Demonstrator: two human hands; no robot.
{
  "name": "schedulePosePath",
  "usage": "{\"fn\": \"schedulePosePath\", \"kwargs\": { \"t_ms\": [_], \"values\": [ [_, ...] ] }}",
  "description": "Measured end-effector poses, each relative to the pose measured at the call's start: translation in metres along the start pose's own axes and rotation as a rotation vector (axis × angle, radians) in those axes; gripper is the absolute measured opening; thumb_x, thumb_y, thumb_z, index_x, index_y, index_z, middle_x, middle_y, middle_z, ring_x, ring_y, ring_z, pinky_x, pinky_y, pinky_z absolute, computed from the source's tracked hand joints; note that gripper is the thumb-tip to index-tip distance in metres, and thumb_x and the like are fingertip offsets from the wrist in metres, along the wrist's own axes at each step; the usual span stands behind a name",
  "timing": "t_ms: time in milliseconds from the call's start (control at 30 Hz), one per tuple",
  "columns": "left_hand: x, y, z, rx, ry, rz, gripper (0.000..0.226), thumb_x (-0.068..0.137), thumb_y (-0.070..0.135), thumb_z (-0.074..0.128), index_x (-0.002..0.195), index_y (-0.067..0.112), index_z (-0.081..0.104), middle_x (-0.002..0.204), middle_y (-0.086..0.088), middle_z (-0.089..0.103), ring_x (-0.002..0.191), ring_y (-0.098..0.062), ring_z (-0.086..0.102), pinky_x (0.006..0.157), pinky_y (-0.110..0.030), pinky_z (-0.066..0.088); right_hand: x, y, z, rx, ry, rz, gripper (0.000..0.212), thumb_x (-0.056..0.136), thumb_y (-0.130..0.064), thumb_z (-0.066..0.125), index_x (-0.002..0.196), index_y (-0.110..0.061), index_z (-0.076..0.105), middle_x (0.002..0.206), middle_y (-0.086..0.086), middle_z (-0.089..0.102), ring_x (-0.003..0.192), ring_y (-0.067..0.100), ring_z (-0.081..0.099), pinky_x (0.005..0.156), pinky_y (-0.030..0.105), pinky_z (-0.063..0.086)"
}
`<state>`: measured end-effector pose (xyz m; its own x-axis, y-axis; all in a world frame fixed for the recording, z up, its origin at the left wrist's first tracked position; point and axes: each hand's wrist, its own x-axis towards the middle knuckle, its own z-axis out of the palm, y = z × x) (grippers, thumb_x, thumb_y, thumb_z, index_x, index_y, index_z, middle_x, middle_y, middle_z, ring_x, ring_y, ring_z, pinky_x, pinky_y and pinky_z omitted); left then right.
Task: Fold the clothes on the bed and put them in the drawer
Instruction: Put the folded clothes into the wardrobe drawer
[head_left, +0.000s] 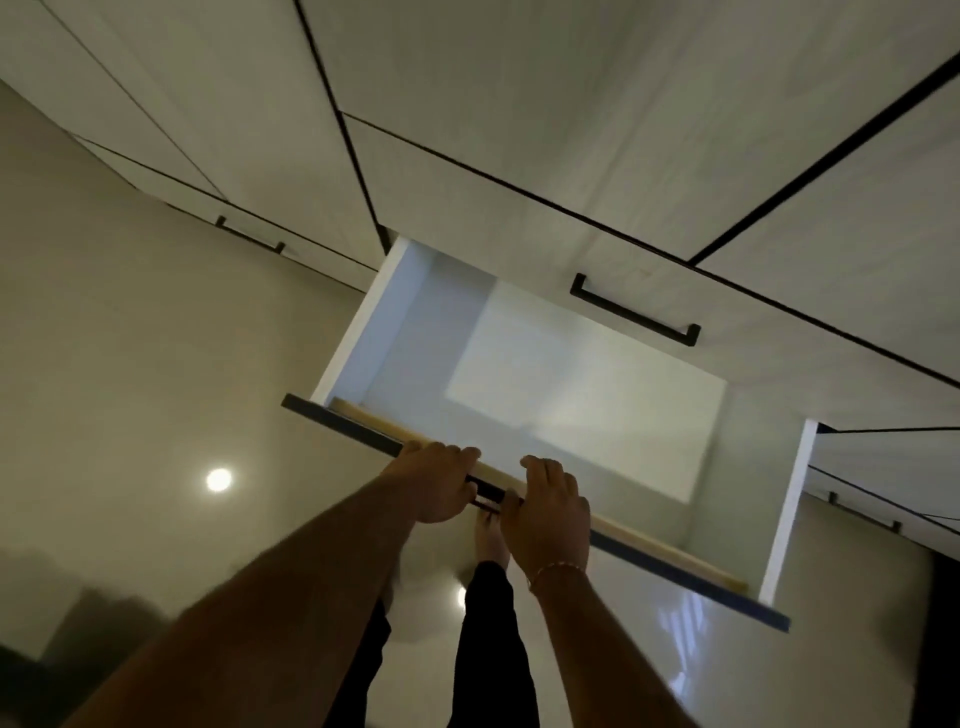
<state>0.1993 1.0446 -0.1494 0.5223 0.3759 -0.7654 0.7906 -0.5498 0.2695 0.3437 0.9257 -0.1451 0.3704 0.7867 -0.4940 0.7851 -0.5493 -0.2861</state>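
The left hand (434, 480) is curled over the top edge of the drawer front (675, 566), with the fingers hooked onto the inner side and the thumb underneath near the dark handle (485, 493). The right hand (550, 512) is set just beside it on the same edge, its fingers bent over the top and the thumb against the handle. A thin bracelet (558, 569) is worn at the right wrist. Both forearms are extended forward from the bottom of the view.

The drawer (571, 374) is pulled out from the cabinet, and its pale inner floor and white side walls are exposed. No clothes are seen inside it. A closed drawer with a black bar handle (635, 316) is located directly above the open one. Further closed fronts are located to the left and right. A bare foot (491, 543) and dark trouser legs (491, 639) are seen below the hands on the glossy floor (156, 364), where a round light reflection (218, 479) is visible.
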Motion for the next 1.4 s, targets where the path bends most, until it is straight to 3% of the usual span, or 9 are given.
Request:
{"fn": "schedulePosePath", "kwargs": {
  "t_ms": [100,300,533,767,933,1033,1167,1300,1400],
  "values": [
    [-0.040,-0.008,0.004,-0.091,0.056,-0.025,0.064,0.104,0.046,0.042,0.160,0.021,0.023,0.152,-0.010,0.049,0.138,-0.031,0.046,0.114,-0.051,0.037,-0.016,-0.015,-0.009,0.029,-0.084,0.049,0.062,0.101,-0.045,0.051,0.155,-0.021,0.036,0.158,-0.002,0.039,0.142,0.023,0.039,0.109,0.044,0.042],
    [-0.117,-0.026,-0.001,-0.334,0.290,-0.128,0.071,0.103,0.042,0.050,0.163,0.024,0.017,0.164,-0.005,0.035,0.149,-0.026,0.035,0.119,-0.049,0.032,-0.033,-0.068,-0.032,0.075,-0.053,-0.057,0.059,0.103,-0.044,0.050,0.155,-0.019,0.036,0.156,0.003,0.043,0.140,0.025,0.043,0.104,0.046,0.046],
    [-0.233,-0.075,0.055,-0.807,0.636,-0.465,0.070,0.101,0.036,0.057,0.162,0.023,0.026,0.160,-0.004,0.042,0.145,-0.026,0.040,0.116,-0.040,0.037,-0.067,-0.196,-0.019,-0.035,-0.199,-0.631,0.056,0.103,-0.044,0.051,0.153,-0.021,0.038,0.155,0.000,0.045,0.140,0.022,0.043,0.108,0.041,0.044],
    [-0.402,-0.086,0.230,-1.295,1.034,-0.975,0.067,0.101,0.037,0.060,0.161,0.026,0.030,0.154,0.001,0.050,0.141,-0.017,0.045,0.115,-0.034,0.038,-0.218,-0.350,0.069,-0.203,-0.439,-1.193,0.055,0.103,-0.037,0.054,0.152,-0.017,0.042,0.154,0.004,0.047,0.139,0.024,0.043,0.112,0.038,0.039],
    [-0.509,-0.066,0.393,-1.657,1.313,-1.267,0.067,0.097,0.041,0.058,0.156,0.014,0.040,0.148,-0.010,0.055,0.132,-0.023,0.056,0.112,-0.030,0.042,-0.375,-0.390,0.169,-0.359,-0.625,-1.471,0.053,0.102,-0.035,0.057,0.150,-0.015,0.046,0.150,0.005,0.050,0.137,0.023,0.045,0.112,0.032,0.035],
    [-0.566,-0.047,0.487,-1.896,1.478,-1.476,0.054,0.100,0.020,0.064,0.151,0.017,0.046,0.129,-0.006,0.061,0.108,-0.020,0.061,0.102,-0.033,0.049,-0.472,-0.388,0.237,-0.430,-0.809,-1.465,0.052,0.102,-0.033,0.060,0.149,-0.014,0.048,0.149,0.007,0.051,0.136,0.024,0.048,0.109,0.026,0.035],
    [-0.638,-0.008,0.602,-2.203,1.658,-1.737,0.044,0.100,0.020,0.061,0.143,0.021,0.051,0.116,-0.002,0.064,0.095,-0.020,0.062,0.083,-0.027,0.047,-0.600,-0.372,0.323,-0.527,-1.045,-1.340,0.045,0.101,-0.025,0.063,0.143,-0.014,0.052,0.146,0.005,0.052,0.119,0.021,0.059,0.097,0.026,0.042],
    [-0.690,0.012,0.694,-2.475,1.814,-1.886,0.043,0.094,0.028,0.064,0.135,0.017,0.056,0.117,-0.011,0.069,0.102,-0.028,0.066,0.093,-0.036,0.050,-0.701,-0.359,0.388,-0.551,-1.220,-1.166,0.028,0.098,-0.020,0.067,0.124,-0.022,0.055,0.132,0.006,0.062,0.115,0.020,0.060,0.097,0.027,0.043],
    [-0.709,0.005,0.737,-2.664,1.941,-1.877,0.036,0.097,0.022,0.061,0.132,0.014,0.057,0.118,-0.014,0.068,0.094,-0.025,0.066,0.087,-0.035,0.050,-0.746,-0.358,0.435,-0.560,-1.299,-1.081,0.040,0.091,-0.032,0.073,0.126,-0.021,0.056,0.125,0.004,0.065,0.111,0.020,0.061,0.103,0.037,0.047]
  ]
}}
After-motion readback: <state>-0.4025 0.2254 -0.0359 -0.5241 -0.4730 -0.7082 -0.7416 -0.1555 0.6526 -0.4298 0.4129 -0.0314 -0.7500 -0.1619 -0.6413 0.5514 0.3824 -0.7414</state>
